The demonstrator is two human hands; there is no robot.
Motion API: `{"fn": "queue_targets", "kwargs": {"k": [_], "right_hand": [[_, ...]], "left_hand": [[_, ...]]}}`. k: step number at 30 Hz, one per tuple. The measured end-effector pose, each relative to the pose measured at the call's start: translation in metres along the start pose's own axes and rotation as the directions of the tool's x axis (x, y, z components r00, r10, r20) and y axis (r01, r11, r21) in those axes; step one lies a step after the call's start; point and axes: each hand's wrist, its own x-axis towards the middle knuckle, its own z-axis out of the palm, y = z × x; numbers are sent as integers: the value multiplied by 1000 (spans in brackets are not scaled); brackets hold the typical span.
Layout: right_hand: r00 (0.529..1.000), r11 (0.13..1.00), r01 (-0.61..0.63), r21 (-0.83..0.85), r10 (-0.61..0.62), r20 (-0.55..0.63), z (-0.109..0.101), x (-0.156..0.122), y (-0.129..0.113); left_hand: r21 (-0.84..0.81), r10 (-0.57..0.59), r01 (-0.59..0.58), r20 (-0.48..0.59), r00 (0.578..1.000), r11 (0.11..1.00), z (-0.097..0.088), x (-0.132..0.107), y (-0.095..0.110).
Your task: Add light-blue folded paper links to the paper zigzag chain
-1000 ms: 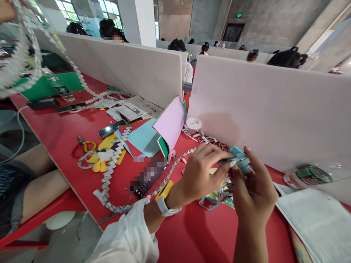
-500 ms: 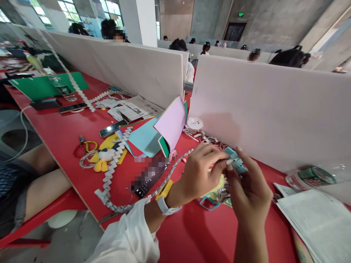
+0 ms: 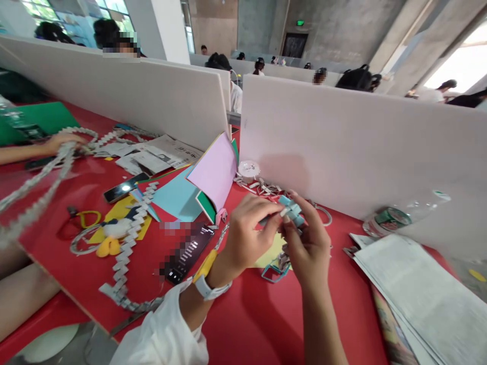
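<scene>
My left hand [image 3: 247, 235] has thumb and fingertips pinched on a small pale end of a folded light-blue paper strip [image 3: 291, 207]. Thumb and fingers of my right hand [image 3: 312, 246] close around the same folded paper from the other side. The two hands nearly touch at the fingertips, above the red table. Below them lie a teal paper loop [image 3: 274, 272], a bunch of grey folded strips [image 3: 283, 259] and a yellow sheet [image 3: 269, 251]. A zigzag chain of folded newspaper [image 3: 124, 261] curves over the table and passes behind my left forearm.
White partitions [image 3: 353, 152] stand behind the table. To the left are phones [image 3: 190, 253], coloured paper [image 3: 173, 195] and a co-worker's hand [image 3: 63, 143] on a long paper chain. Folded newspapers [image 3: 414, 284] and a lying plastic bottle [image 3: 395, 218] are at the right.
The view has turned right, so things appear farther left. A co-worker's arm has come into view at the left, with its hand on the long chain. My hands keep their grip.
</scene>
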Motion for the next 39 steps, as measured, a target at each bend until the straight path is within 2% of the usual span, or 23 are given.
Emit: {"fn": "queue_targets", "kwargs": {"k": [4,7,10,13,15,17,20,24,28,33,39], "right_hand": [[998,998,20,-55,-17,57,0,2,2],[997,993,70,-97,-65,50,3,1,3],[997,996,72,-46,-70,38,8,-1,3],[998,999,-21,38,18,57,11,-3,1],[996,996,-64,63,60,61,11,-2,-2],[994,988,-95,123,87,68,9,-1,-4],[979,929,-195,315,165,119,1,4,-6],[951,814,-305,495,234,202,-14,11,0],[925,761,-363,538,223,309,-22,16,8],[919,724,-391,568,276,281,-24,19,10],[892,683,-445,579,281,354,-24,18,9]], "left_hand": [[99,45,-47,21,999,994,-3,0,-3],[91,29,-30,16,999,995,-3,-1,-3],[-34,-122,121,-22,992,992,0,-4,-1],[-164,-315,303,-48,948,939,6,-7,-1],[-199,-343,326,-55,938,924,9,-8,-1],[-175,-280,267,-53,959,948,10,-8,-1],[-69,-162,162,2,987,984,5,-3,-1],[-85,-183,195,138,973,977,-5,3,-3],[-113,-142,172,229,963,979,-8,3,-2],[-37,-166,185,298,940,982,-9,3,-1],[-34,41,-32,294,955,999,-16,3,8]]}}
